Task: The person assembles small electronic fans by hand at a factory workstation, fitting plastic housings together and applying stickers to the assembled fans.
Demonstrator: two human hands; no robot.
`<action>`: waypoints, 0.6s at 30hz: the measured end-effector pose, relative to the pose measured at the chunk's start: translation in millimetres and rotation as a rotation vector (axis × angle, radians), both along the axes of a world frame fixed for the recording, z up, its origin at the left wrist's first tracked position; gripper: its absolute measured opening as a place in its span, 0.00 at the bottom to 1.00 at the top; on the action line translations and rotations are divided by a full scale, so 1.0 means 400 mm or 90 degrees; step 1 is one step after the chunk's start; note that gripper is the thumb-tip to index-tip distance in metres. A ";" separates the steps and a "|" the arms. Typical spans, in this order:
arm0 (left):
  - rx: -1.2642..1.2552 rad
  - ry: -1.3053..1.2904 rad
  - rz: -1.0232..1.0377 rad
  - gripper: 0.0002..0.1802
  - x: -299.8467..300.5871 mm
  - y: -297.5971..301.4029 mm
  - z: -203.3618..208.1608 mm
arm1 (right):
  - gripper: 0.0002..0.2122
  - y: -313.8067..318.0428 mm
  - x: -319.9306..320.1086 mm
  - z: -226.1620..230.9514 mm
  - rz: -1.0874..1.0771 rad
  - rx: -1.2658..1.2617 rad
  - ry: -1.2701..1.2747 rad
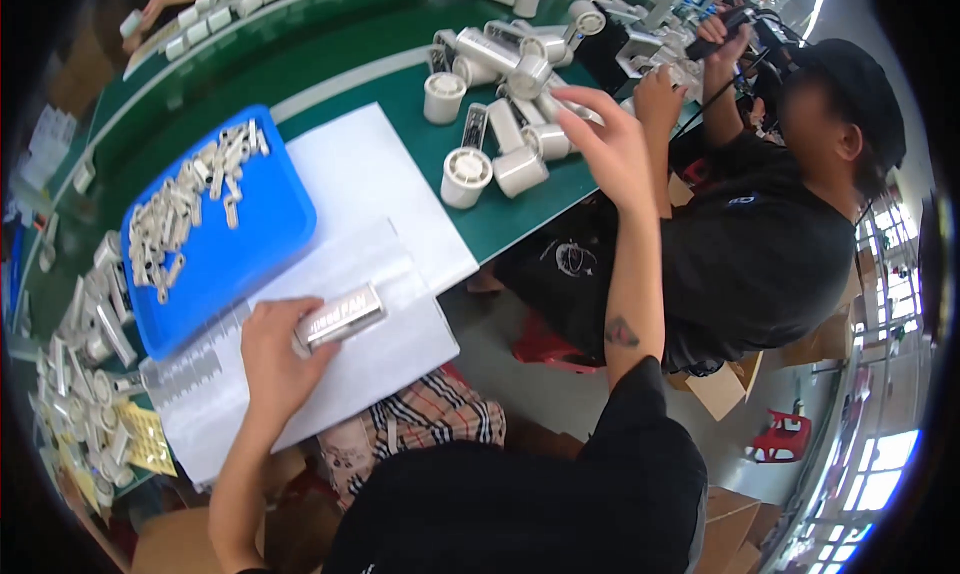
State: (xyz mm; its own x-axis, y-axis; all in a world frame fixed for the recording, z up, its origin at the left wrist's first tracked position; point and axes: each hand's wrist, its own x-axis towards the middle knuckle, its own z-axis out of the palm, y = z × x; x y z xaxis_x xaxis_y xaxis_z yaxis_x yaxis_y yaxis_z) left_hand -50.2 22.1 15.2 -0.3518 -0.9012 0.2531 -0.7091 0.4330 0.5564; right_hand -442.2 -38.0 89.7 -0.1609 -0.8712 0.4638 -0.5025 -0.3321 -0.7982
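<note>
My left hand (276, 354) is closed round a small white oblong casing (342, 316) with a shiny printed face, held over white paper sheets (345, 374). To the right, my right hand (612, 144) is stretched out at the edge of a pile of white plastic units (520, 169) with round, slotted ends. Its visible fingers are apart, and I see nothing in them. Several units in the pile lie with dark inner parts exposed. A blue tray (285, 199) holding many small white and metal pieces (185, 199) lies beyond my left hand.
More white units (85, 374) are heaped at the left edge, beside a yellow sheet (148, 439). At right sits a co-worker (760, 214) in black, both hands raised near a dark tool. Another person's hand (150, 19) shows at the far left, by a row of white parts (225, 14).
</note>
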 end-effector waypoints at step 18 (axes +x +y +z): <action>-0.001 0.032 0.050 0.25 0.024 0.020 0.004 | 0.34 -0.628 -0.097 -0.027 -0.232 0.519 0.617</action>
State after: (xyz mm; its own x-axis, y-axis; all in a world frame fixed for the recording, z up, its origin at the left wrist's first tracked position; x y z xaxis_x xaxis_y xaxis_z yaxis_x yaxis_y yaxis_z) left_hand -40.7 30.1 16.7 -0.2666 -0.9252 0.2701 -0.7123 0.3779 0.5914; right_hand -480.9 -289.3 79.0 -0.3462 -0.9315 -0.1115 -0.9381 0.3452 0.0284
